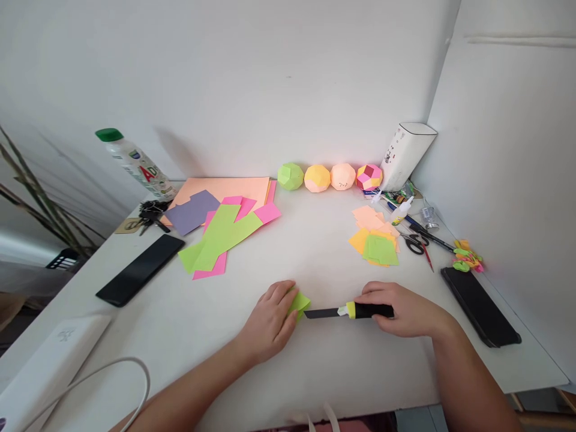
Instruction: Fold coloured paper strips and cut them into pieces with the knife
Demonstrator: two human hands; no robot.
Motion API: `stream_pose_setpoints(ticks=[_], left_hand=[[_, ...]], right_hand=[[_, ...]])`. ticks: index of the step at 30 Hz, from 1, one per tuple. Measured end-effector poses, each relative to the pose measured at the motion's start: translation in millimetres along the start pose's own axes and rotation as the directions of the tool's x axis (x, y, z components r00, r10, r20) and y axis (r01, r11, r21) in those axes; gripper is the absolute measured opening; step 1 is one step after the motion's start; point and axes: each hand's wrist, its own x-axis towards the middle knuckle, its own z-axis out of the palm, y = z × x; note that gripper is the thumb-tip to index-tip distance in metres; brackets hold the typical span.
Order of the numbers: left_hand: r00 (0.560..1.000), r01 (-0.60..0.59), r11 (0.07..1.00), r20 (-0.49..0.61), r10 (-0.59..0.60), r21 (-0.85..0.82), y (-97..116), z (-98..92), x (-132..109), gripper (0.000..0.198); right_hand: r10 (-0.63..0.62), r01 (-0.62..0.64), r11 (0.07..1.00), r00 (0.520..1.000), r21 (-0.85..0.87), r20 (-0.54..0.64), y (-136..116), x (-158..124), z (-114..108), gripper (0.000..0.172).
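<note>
My left hand (270, 321) has its fingers curled over a small folded piece of green paper (300, 302) on the white table, covering much of it. My right hand (400, 306) grips the black and yellow handle of a utility knife (371, 310). The knife's long dark blade extends left, its tip close to the edge of the green paper; whether they touch I cannot tell. Beyond my right hand lies a stack of small green, orange and peach paper pieces (380, 249). Larger green paper strips (216, 237) overlap pink and purple sheets farther left.
Several paper balls (317, 179) line the wall. Scissors (416, 243), pens and a glue bottle (402, 211) lie at right, near a black phone-like object (481, 306). A black phone (140, 270), a bottle (139, 165) and a white box (54, 372) with a cable occupy the left.
</note>
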Motion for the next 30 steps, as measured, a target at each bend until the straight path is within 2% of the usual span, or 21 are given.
stream_pose_setpoints(ticks=[9,19,22,25,30], left_hand=[[1.000,-0.014,0.999,-0.004,0.014,0.053,1,1.0,1,0.037],[1.000,-0.031,0.987,0.012,0.029,0.161,-1,7.6,-2,0.042],[0.997,-0.075,0.966,0.054,0.063,0.246,-2,14.3,-8,0.051],[0.990,-0.141,0.938,0.073,0.124,0.317,0,22.0,-15,0.069],[0.982,-0.188,0.926,0.089,0.168,0.326,2,26.7,-21,0.097]], right_hand=[[-0.007,0.006,1.000,1.000,-0.020,-0.015,-4,2,1,0.054],[0.059,-0.060,0.995,0.998,-0.082,-0.013,-4,0,5,0.054],[0.089,-0.088,0.993,0.996,-0.079,0.009,-5,0,5,0.052],[0.123,-0.121,0.990,0.992,-0.070,0.031,-8,-1,5,0.052],[0.168,-0.163,0.984,0.984,-0.073,0.062,-17,-1,5,0.053]])
